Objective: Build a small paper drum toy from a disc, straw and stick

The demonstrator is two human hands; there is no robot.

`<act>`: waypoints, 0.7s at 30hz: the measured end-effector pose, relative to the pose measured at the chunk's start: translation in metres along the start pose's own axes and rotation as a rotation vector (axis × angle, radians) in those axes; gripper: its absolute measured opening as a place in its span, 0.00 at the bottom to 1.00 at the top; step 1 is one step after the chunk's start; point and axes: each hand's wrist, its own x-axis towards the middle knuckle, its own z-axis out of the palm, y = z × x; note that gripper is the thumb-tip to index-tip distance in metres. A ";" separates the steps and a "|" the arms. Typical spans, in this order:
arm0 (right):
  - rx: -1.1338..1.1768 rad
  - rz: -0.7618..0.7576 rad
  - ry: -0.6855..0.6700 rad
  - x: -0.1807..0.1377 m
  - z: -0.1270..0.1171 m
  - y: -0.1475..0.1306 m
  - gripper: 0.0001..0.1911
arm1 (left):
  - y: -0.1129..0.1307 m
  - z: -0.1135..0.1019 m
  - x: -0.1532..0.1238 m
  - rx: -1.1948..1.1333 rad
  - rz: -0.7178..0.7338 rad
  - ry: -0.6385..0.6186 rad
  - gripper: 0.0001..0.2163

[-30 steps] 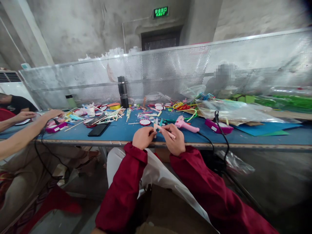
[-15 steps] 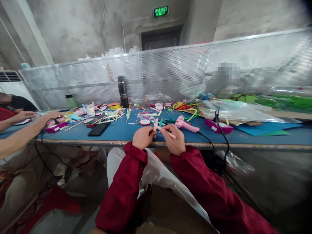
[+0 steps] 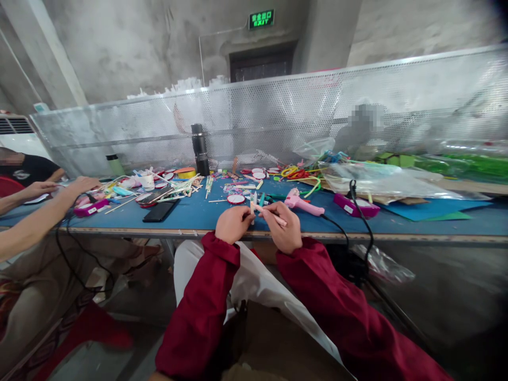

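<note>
At the table's front edge, my left hand (image 3: 234, 224) pinches a small pale upright stick (image 3: 252, 207) between thumb and fingers. My right hand (image 3: 284, 230) grips a slim pale pink pen-like tool (image 3: 281, 221), whose tip points left and meets or nearly meets the stick. Fine detail where the two come together is too small to make out. Just beyond my hands lie a white disc with a red rim (image 3: 236, 199) and some teal pieces (image 3: 262, 198). A pink glue gun (image 3: 311, 206) rests right of my right hand, its black cord hanging over the edge.
Scattered craft sticks (image 3: 190, 186), a black phone (image 3: 161, 210) and a black bottle (image 3: 200, 151) stand or lie on the blue table (image 3: 413, 225). Right are a purple box (image 3: 357, 206) and plastic sheeting (image 3: 392, 180). A co-worker's arms (image 3: 43, 214) reach in from the left.
My hands, the stick and the pink tool look almost unmoved. At the far left, a co-worker's hand has shifted slightly left and another person in black shows more.
</note>
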 end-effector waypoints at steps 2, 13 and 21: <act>0.000 0.006 0.002 0.000 0.000 -0.001 0.06 | 0.001 -0.001 0.000 -0.003 -0.004 -0.007 0.13; -0.018 0.007 -0.007 0.000 -0.001 0.000 0.07 | 0.002 -0.002 -0.001 -0.003 -0.009 -0.011 0.13; -0.032 -0.014 -0.032 0.001 -0.001 0.000 0.08 | 0.002 -0.002 0.000 0.013 -0.018 -0.015 0.13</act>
